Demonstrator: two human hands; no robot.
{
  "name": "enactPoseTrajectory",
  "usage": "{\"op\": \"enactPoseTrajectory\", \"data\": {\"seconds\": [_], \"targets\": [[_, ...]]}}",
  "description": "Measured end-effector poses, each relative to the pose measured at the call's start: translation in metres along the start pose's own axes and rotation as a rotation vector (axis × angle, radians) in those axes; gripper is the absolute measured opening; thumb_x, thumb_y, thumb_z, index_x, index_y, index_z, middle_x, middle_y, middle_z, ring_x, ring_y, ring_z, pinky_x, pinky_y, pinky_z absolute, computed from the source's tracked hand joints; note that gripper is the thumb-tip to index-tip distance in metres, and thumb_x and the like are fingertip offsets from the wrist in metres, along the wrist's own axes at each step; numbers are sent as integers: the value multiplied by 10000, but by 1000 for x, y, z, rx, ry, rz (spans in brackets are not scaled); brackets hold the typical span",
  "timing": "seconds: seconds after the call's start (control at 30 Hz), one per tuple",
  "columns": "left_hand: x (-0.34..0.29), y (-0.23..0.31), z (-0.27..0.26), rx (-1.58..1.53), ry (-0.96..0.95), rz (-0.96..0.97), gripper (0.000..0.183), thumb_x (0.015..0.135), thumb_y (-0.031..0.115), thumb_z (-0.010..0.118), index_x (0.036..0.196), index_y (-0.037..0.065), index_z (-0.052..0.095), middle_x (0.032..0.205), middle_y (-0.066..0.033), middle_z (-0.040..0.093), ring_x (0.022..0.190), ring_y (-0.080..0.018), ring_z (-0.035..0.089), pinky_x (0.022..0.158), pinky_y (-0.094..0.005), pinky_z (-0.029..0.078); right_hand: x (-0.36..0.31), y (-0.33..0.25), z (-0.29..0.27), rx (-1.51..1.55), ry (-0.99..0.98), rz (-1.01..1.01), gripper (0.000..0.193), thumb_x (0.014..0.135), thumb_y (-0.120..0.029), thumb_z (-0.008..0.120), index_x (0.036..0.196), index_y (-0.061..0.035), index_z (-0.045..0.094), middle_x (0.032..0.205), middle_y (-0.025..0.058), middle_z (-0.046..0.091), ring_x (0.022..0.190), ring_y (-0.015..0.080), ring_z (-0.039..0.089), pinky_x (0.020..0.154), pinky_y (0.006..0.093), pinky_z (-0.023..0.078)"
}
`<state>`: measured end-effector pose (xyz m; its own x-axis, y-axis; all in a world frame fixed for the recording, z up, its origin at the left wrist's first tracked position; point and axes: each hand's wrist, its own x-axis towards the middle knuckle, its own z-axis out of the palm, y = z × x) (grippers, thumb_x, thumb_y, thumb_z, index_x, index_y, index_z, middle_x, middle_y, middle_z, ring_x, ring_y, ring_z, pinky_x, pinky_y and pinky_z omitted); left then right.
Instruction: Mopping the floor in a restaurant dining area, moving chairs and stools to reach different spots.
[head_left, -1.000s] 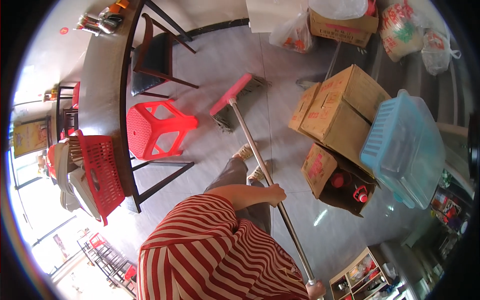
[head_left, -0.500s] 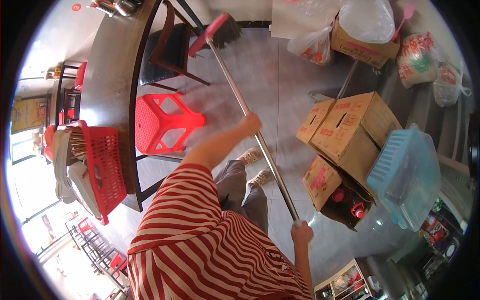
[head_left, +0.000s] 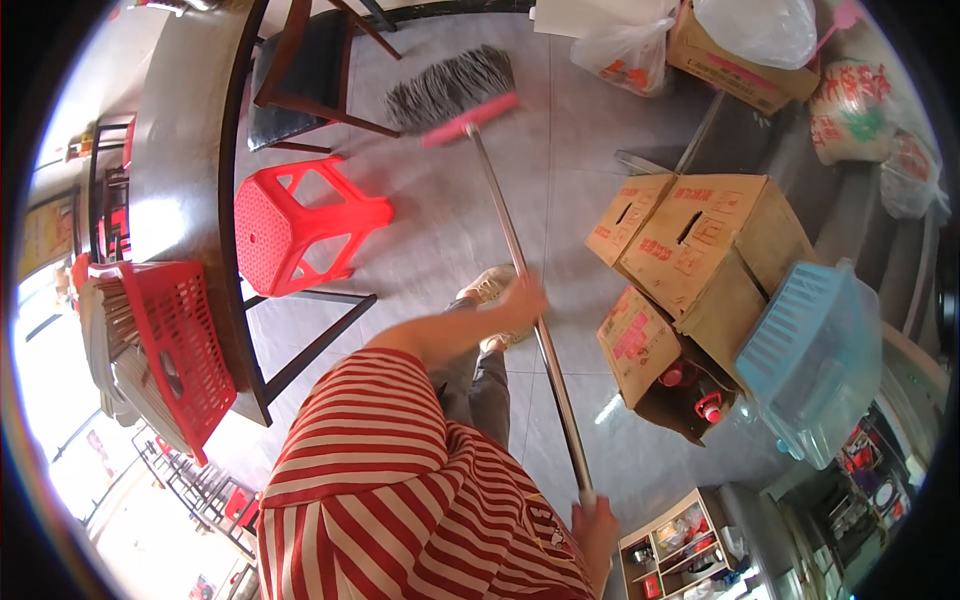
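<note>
A red stool (head_left: 280, 225) stands beside a table (head_left: 190, 180), opposite cardboard boxes (head_left: 700, 270).

Shiny metal pole (head_left: 558, 398), rough stringy mop head (head_left: 455, 88)

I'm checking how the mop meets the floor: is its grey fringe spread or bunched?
Spread: the grey fringe fans out in a wide band along the pink mop bar.
</note>
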<state>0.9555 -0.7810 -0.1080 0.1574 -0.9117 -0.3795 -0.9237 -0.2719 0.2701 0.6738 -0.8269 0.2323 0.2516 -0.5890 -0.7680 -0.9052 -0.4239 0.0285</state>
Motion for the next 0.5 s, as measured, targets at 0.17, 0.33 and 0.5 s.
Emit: {"op": "enactPoseTrajectory", "data": {"seconds": [0.17,0.33,0.5], "targets": [[-59,141,-23,-307,-233,439,80,703,179,551,677,160,624,706,-43,599,804,-226,557,685,-382,395,-122,120,11,-275,158,-50,418,752,-505,579,735,-88,616,579,108,588,459,303,557,440,411,457],[-102,201,-49,-564,-567,790,312,554,311,758,729,90,626,759,-102,626,767,-282,608,652,-412,470,-130,121,46,-176,124,109,382,723,-463,601,739,-81,603,596,124,588,501,321,562,469,424,455],[-104,189,-68,-496,-605,922,260,549,204,739,746,69,636,767,-119,632,754,-294,614,599,-407,491,-122,104,101,-53,56,235,345,687,-411,628,745,-73,587,618,143,589,555,344,568,506,439,453]]}}
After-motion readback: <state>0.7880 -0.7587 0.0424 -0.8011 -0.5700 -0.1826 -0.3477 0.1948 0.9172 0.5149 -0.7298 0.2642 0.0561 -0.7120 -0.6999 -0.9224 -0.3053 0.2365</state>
